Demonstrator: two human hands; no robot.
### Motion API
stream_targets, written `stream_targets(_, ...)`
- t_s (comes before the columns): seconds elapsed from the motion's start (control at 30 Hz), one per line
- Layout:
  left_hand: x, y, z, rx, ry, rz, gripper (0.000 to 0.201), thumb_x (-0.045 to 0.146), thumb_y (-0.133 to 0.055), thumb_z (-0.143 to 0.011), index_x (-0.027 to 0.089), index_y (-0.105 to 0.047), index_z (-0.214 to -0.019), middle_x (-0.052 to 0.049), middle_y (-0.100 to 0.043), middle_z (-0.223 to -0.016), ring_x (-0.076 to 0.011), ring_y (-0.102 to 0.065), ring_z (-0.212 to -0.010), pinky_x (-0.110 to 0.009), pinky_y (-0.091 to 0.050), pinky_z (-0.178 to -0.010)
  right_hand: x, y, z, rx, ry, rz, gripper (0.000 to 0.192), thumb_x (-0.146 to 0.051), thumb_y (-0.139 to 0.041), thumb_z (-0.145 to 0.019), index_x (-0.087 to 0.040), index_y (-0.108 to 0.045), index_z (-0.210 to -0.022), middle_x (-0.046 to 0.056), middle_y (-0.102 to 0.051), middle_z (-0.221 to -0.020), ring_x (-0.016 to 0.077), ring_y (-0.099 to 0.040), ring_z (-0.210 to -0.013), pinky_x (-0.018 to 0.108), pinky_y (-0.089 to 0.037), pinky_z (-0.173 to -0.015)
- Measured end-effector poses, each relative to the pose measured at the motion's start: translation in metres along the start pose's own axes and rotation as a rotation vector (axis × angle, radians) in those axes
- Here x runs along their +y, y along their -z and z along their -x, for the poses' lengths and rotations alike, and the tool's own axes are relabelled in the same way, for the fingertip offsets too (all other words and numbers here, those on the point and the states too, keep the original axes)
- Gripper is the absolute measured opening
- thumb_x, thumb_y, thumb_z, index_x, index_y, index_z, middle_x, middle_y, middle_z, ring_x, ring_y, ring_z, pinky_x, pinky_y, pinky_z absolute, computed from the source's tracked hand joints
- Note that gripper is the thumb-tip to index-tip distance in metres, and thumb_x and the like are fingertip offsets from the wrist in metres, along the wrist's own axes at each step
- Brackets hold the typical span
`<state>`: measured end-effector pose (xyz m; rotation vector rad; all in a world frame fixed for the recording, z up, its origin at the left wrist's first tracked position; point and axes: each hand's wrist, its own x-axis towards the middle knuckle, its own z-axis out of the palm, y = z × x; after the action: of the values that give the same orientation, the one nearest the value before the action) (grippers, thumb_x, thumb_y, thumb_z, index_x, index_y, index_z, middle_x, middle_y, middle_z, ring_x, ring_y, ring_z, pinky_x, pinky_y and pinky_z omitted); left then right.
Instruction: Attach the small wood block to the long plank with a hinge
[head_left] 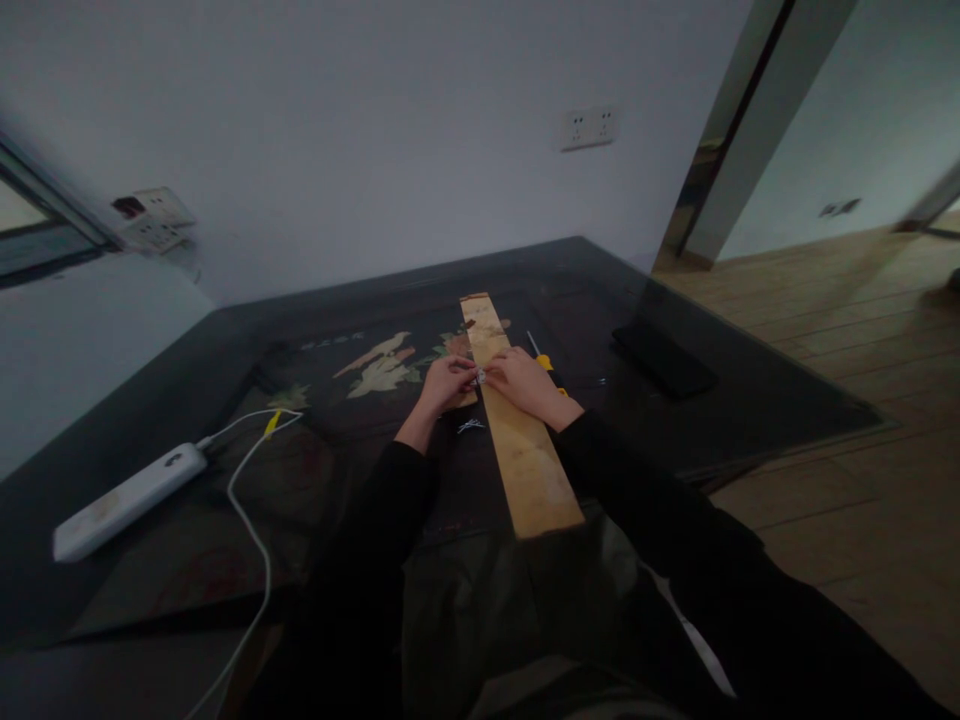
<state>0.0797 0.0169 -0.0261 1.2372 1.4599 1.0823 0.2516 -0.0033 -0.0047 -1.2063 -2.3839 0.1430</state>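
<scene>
Two hands are meeting over a wooden plank (517,430) lying lengthwise on a dark glass table (750,400). Left hand (448,385) and right hand (528,385) are both pinching a small shiny metal piece (481,377) between fingertips, right at the plank's left edge; too small to tell what it is. Loose screws (471,426) are sitting just left of the plank. A yellow-handled screwdriver (543,358) is lying beside the right hand. A white power strip (127,500) is resting far left, a black phone (664,362) far right.
</scene>
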Motion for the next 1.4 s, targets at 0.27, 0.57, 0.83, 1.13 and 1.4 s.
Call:
stream_targets(0.27, 0.011, 0.002, 0.013, 0.023, -0.025, -0.039, 0.011, 0.007, -0.074, -0.071, 0.013, -0.065, -0.075, 0.001, -0.062, -0.055, -0.0101, -0.057, -0.049, -0.023, -0.048, -0.056, -0.023, 0.007, 0.003, -0.148, 0.146, -0.114, 0.007, -0.020, -0.071, -0.084, -0.018, -0.076, -0.080, 0.007, -0.067, -0.086, 0.0221, -0.056, -0.094, 0.035, -0.039, -0.089)
stream_targets(0.57, 0.013, 0.002, 0.015, 0.021, -0.016, -0.061, 0.010, 0.009, -0.073, -0.071, 0.014, -0.066, -0.077, 0.001, -0.063, -0.059, -0.0102, -0.057, -0.051, -0.024, -0.048, -0.059, -0.038, 0.006, 0.015, -0.217, 0.214, 0.037, 0.014, -0.030, -0.079, -0.079, -0.018, -0.072, -0.079, 0.010, -0.065, -0.105, 0.0274, -0.050, -0.115, 0.038, -0.038, -0.093)
stream_targets(0.83, 0.013, 0.002, 0.016, 0.021, -0.037, -0.049, 0.009, 0.008, -0.073, -0.071, 0.012, -0.067, -0.077, 0.001, -0.063, -0.058, -0.0099, -0.057, -0.052, -0.023, -0.047, -0.059, -0.044, 0.007, 0.017, -0.244, 0.224, 0.124, 0.009, -0.020, -0.066, -0.086, -0.016, -0.074, -0.083, 0.012, -0.067, -0.111, 0.0296, -0.053, -0.117, 0.042, -0.038, -0.094)
stream_targets(1.13, 0.009, 0.002, 0.015, 0.007, -0.040, -0.016, 0.011, 0.010, -0.073, -0.071, 0.013, -0.067, -0.079, 0.001, -0.064, -0.059, -0.0102, -0.057, -0.052, -0.023, -0.046, -0.058, -0.042, 0.000, 0.016, -0.234, 0.243, 0.181, 0.011, -0.022, -0.069, -0.084, -0.013, -0.074, -0.087, 0.016, -0.068, -0.112, 0.0299, -0.054, -0.116, 0.041, -0.039, -0.094)
stream_targets(1.4, 0.006, 0.001, 0.011, 0.009, -0.041, -0.056, 0.012, 0.011, -0.074, -0.071, 0.014, -0.065, -0.078, 0.001, -0.062, -0.057, -0.0110, -0.057, -0.052, -0.024, -0.047, -0.057, -0.043, -0.015, 0.017, -0.162, 0.300, 0.269, 0.020, -0.021, -0.067, -0.083, -0.009, -0.072, -0.098, 0.018, -0.068, -0.112, 0.0331, -0.055, -0.117, 0.043, -0.040, -0.096)
